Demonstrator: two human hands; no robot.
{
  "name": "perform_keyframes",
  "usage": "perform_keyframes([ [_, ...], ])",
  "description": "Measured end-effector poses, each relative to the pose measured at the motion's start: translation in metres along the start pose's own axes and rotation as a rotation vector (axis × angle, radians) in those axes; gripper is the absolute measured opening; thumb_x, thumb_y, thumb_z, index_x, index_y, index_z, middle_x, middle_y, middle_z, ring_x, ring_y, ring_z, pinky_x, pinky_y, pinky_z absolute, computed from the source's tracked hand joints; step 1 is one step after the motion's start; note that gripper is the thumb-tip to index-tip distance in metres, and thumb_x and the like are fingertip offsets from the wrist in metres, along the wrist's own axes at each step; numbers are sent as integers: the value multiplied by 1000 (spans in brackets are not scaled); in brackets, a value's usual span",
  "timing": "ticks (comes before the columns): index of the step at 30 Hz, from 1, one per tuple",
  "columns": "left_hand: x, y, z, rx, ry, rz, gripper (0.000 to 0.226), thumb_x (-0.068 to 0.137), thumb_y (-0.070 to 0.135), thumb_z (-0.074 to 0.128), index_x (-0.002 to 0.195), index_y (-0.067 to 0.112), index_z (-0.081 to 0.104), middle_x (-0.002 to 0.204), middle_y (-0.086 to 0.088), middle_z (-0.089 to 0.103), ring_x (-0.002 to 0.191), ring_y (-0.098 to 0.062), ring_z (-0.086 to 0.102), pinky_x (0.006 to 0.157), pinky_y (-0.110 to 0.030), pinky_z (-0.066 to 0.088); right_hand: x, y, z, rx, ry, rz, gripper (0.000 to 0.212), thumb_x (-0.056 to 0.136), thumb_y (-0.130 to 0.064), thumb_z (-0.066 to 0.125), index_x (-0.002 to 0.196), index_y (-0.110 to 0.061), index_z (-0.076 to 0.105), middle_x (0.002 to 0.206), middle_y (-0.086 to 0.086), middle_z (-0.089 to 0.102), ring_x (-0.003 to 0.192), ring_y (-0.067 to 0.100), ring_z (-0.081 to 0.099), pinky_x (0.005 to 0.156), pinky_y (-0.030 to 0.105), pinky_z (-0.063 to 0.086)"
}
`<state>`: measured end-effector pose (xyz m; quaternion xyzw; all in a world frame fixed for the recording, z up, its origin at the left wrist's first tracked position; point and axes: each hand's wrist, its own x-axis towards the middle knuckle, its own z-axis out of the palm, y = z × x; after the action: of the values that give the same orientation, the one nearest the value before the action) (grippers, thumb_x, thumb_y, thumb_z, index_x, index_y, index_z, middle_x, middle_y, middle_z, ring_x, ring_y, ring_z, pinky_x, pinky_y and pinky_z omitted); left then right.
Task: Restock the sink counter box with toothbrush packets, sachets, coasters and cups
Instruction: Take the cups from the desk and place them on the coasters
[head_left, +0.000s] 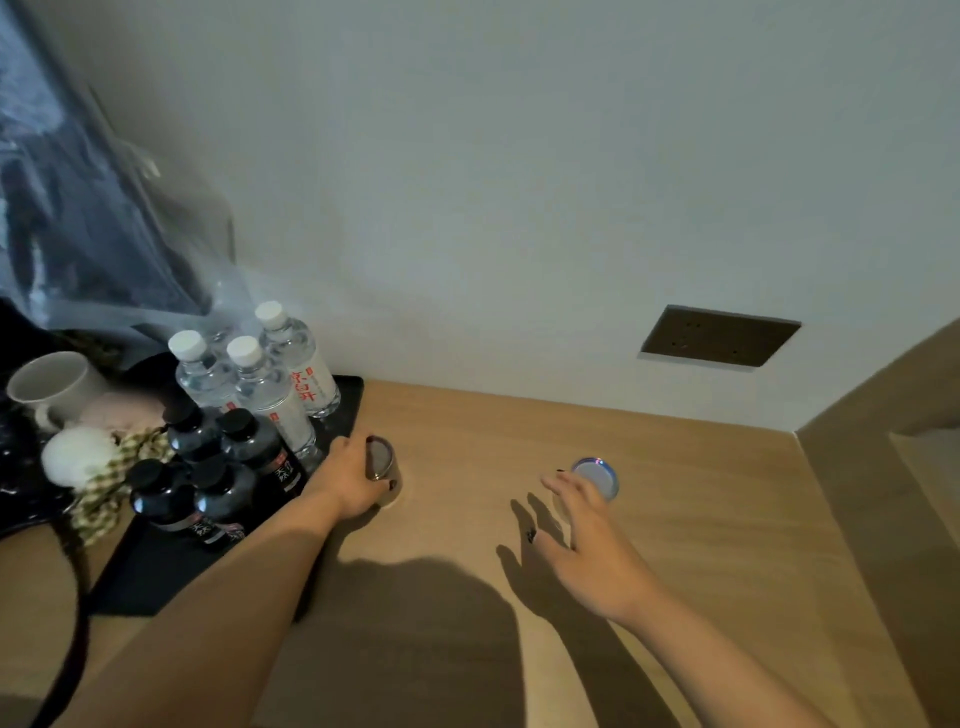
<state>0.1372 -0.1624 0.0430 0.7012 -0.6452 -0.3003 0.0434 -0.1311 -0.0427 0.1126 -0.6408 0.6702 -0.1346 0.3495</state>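
Two clear glass cups stand on a wooden counter (519, 623). My left hand (348, 480) is wrapped around the left cup (383, 462), just right of a black tray. The right cup (596, 477) stands upright further right. My right hand (587, 540) hovers just in front of it, fingers spread, holding nothing; the fingertips are close to the glass, and I cannot tell if they touch. No box, toothbrush packets, sachets or coasters are in view.
The black tray (156, 566) at left carries three clear water bottles (265, 384) and several dark bottles (228, 467). A white mug (52, 387), a white pompom and dark bags lie at far left. A socket panel (719, 336) sits in the wall. A wooden side wall rises at right.
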Motion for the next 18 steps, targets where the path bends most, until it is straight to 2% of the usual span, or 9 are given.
perform_keyframes([
  [5, -10, 14, -18, 75, -14, 31, 76, 72, 37, 75, 136, 19, 39, 127, -12, 45, 113, -32, 55, 96, -41, 47, -7, -2, 1, 12, 0, -14, 63, 93, -27, 56, 148, -21, 25, 155, -6, 14, 144, 7, 14, 106, 12, 11],
  [8, -26, 30, -36, -82, 66, 125, 76, 60, 52, 76, 127, 28, 49, 118, 0, 57, 106, -20, 58, 93, -37, 49, -11, -6, 4, 61, 10, -42, 65, 91, -29, 59, 147, -21, 27, 152, -5, 21, 141, 4, 18, 105, 10, 12],
  [11, -51, 53, -53, -290, 67, 206, 57, 66, 49, 80, 115, 33, 57, 106, 10, 64, 97, -10, 61, 85, -29, 48, -12, -16, 3, 196, 12, -42, 75, 85, -37, 66, 146, -27, 25, 149, -11, 25, 139, 4, 23, 109, 20, 24],
  [14, -81, 77, -61, -411, 34, 254, 40, 73, 46, 77, 107, 33, 62, 99, 12, 66, 92, -3, 61, 75, -22, 45, -14, -31, 0, 291, 41, -76, 91, 72, -47, 73, 146, -37, 21, 146, -17, 27, 134, 1, 28, 111, 28, 30],
  [18, -116, 105, -52, -545, 46, 204, 36, 71, 48, 76, 97, 27, 65, 87, 8, 68, 81, -6, 64, 65, -22, 45, -22, -44, 0, 324, 92, -132, 100, 67, -45, 78, 147, -37, 19, 136, -21, 31, 126, -3, 33, 106, 20, 30],
])
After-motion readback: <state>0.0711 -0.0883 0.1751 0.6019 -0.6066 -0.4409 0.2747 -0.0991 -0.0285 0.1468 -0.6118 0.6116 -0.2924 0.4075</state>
